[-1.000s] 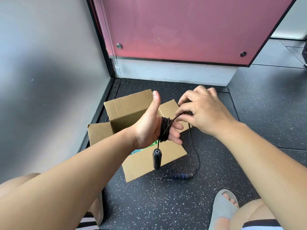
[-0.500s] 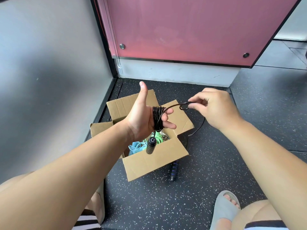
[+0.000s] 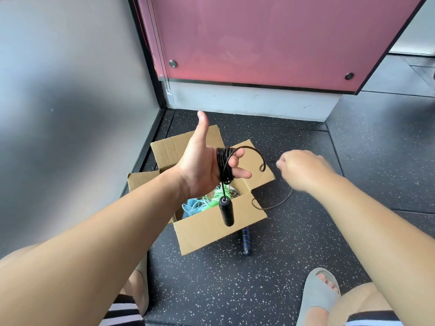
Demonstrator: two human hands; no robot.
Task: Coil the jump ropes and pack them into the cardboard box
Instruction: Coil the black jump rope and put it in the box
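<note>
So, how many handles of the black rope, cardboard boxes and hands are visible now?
Handles of the black rope: 2, black handle hanging, blue-striped handle on the floor
Cardboard boxes: 1, the cardboard box
Hands: 2, left hand, right hand
Total: 5

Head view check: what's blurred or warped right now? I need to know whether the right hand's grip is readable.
Head view: the right hand is motion-smeared, grip unreadable; head view: the left hand, the black coil on its fingers and the hanging handle are sharp; head view: the wide lens splays the side edges of the pink panel.
</note>
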